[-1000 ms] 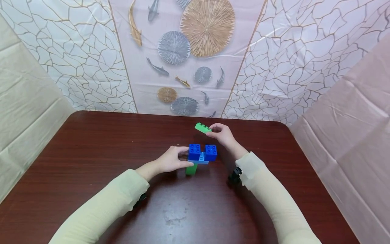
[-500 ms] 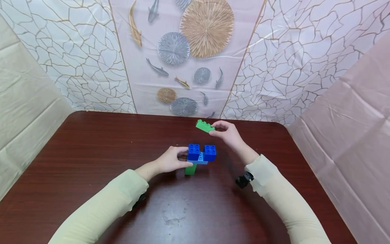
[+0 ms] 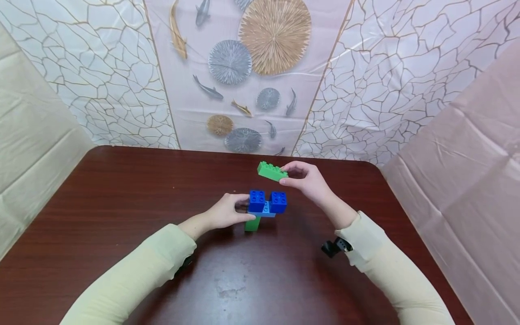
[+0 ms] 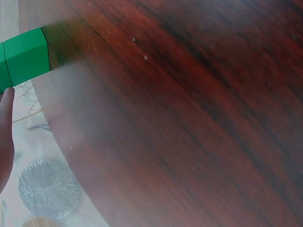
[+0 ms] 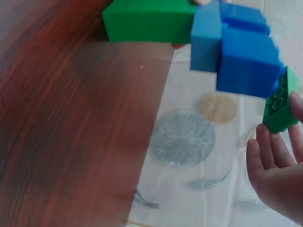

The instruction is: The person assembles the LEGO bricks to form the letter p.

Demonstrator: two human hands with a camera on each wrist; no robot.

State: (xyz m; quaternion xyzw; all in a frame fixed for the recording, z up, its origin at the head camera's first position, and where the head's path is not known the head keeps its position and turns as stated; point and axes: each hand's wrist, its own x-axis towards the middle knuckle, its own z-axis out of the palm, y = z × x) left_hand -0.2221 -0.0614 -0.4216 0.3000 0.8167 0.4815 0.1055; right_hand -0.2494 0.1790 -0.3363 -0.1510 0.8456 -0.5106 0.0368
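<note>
In the head view my left hand [image 3: 221, 213] grips a small toy-brick build from its left side, fingers behind and thumb in front. The build has a green column [image 3: 252, 224] at the bottom, with a light blue brick [image 3: 266, 212] laid across its top. On that sit two dark blue bricks [image 3: 278, 202] with a gap between them. My right hand [image 3: 310, 183] pinches one end of a long bright green brick [image 3: 270, 171], raised behind and above the build. Its hollow underside with round tubes shows in the right wrist view. One fingertip [image 4: 8, 94] meets the green column in the left wrist view.
The dark reddish wooden table [image 3: 134, 189] carries the build near its middle. A patterned cloth backdrop [image 3: 243, 108] stands along the far edge, with pale cloth walls at left and right. A black camera [image 3: 336, 247] hangs at my right wrist.
My right hand and forearm have shifted to the right, and the bright green brick has turned so more of its long side shows. My left hand keeps its grip on the build.
</note>
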